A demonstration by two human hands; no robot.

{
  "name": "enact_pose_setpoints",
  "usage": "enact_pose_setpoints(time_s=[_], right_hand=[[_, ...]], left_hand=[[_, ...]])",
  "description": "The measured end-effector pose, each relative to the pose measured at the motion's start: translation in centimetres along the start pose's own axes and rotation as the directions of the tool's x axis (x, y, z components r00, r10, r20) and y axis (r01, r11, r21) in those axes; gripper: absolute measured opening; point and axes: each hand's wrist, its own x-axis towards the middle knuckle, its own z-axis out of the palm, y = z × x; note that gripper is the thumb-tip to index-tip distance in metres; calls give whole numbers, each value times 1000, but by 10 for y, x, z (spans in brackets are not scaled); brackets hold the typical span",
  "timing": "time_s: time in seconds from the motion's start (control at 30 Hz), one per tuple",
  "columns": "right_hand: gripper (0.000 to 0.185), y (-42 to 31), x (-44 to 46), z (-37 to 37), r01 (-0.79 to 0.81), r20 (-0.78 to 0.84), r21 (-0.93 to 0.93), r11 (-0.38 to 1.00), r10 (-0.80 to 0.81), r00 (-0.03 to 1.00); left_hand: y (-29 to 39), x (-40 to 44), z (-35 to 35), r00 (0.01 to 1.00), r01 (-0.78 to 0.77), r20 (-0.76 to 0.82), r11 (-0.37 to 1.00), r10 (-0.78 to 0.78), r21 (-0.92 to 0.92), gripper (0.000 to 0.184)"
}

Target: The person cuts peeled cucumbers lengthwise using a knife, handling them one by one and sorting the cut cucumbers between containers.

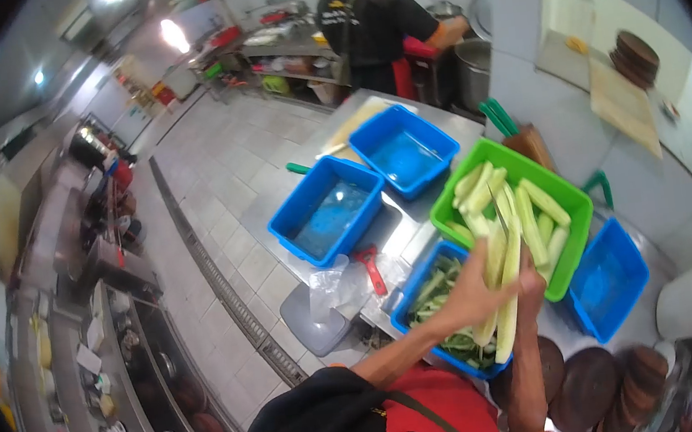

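Note:
My left hand (474, 291) is closed around long pale peeled cucumber pieces (507, 300), which lie side by side and slant upward. Beside them on the right, my right hand (529, 283) is closed; a thin knife blade (497, 207) sticks up past the pieces from its side, the handle hidden. Just beyond both hands stands a green tub (578, 244) with several peeled cucumbers (542, 199) inside. Below my left hand, a blue tub (400, 305) holds dark green peelings (438, 291).
Two blue tubs (281, 238) (451, 153) stand at the back left of the steel table. A red peeler (371, 271) lies near plastic bags (333, 289). Another blue tub (614, 280), a white bucket (677, 303) and dark round boards (583, 389) sit right. A co-worker (368, 28) stands beyond.

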Motion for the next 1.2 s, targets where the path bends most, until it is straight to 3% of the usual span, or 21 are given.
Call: enact_pose_setpoints(time_s=[0.07, 0.17, 0.23, 0.33, 0.37, 0.4, 0.47, 0.6, 0.67, 0.7, 0.73, 0.83, 0.87, 0.9, 0.93, 0.97, 1.0, 1.07, 1.1, 1.17, 1.2], right_hand=[[52, -12, 2, -9, 52, -5, -16, 999, -52, 999], [44, -7, 4, -4, 71, -2, -77, 995, -71, 997], [39, 5, 5, 0, 53, 6, -117, 992, -53, 999], [18, 35, 26, 9, -258, 161, -225, 940, 296, 941], [17, 67, 26, 16, -437, 127, 0, 900, 433, 892], [17, 83, 24, 14, -459, 85, -88, 884, 466, 881], [20, 120, 6, 19, -293, -120, 122, 948, 307, 944], [31, 143, -14, 12, -440, -40, 101, 892, 446, 894], [34, 156, -16, 18, -596, -47, 371, 712, 655, 754], [36, 129, -4, -2, -742, 106, 387, 548, 773, 626], [36, 132, -6, 2, -746, 98, 390, 539, 781, 616], [35, 138, -14, 9, -561, -97, 361, 745, 628, 772], [35, 135, -13, 7, -565, -108, 363, 741, 636, 764], [34, 134, -14, 6, -558, -116, 364, 746, 631, 767], [33, 132, -14, 6, -551, -123, 367, 750, 626, 770], [30, 132, -13, 7, -518, -164, 362, 775, 601, 783], [30, 131, -13, 6, -524, -169, 366, 769, 608, 775], [27, 128, -13, 5, -517, -184, 382, 766, 611, 770], [27, 128, -14, 6, -522, -182, 381, 763, 615, 767], [26, 129, -15, 6, -519, -167, 409, 750, 621, 766], [26, 129, -15, 6, -523, -173, 403, 751, 623, 763]], left_hand=[[13, -7, -2, 994, 90, 54, 995, -92, 31, 81], [-16, -7, 0, 997, 51, 53, 995, -56, 90, 69], [-27, -7, 3, 987, 133, 95, 991, -132, -13, 65], [-29, -22, 12, 936, 318, 213, 931, -279, -179, 62], [-28, -31, 16, 896, 412, 283, 879, -342, -241, 62], [-35, -37, 17, 871, 448, 335, 862, -360, -236, 62], [-54, -32, 14, 873, 481, 194, 856, -447, -189, 62], [-90, 49, -11, 862, 507, 54, 855, -504, -106, 50], [-100, 108, -23, 819, 574, 90, 800, -567, -175, 55], [-111, 138, -29, 838, 546, 146, 802, -526, -243, 55], [-117, 166, -33, 856, 517, 197, 796, -479, -314, 54], [-130, 217, -29, 879, 477, 161, 819, -450, -318, 58], [-152, 224, -22, 969, 121, -246, 932, -36, 342, 64], [-171, 232, -14, 807, -31, -237, 440, 541, 898, 70], [-177, 233, -3, 809, -45, -223, 435, 544, 899, 70], [-184, 229, 11, 949, -172, -42, 621, 313, 765, 77], [-191, 223, 26, 974, -201, 204, 794, 99, 574, 84], [-207, 209, 70, 961, 90, 181, 851, -211, 517, 87], [-194, 200, 85, 959, 93, 183, 851, -216, 517, 87], [-148, 187, 111, 867, 459, -49, 759, -495, 461, 93], [-157, 188, 118, 867, 457, -39, 762, -496, 459, 93]])
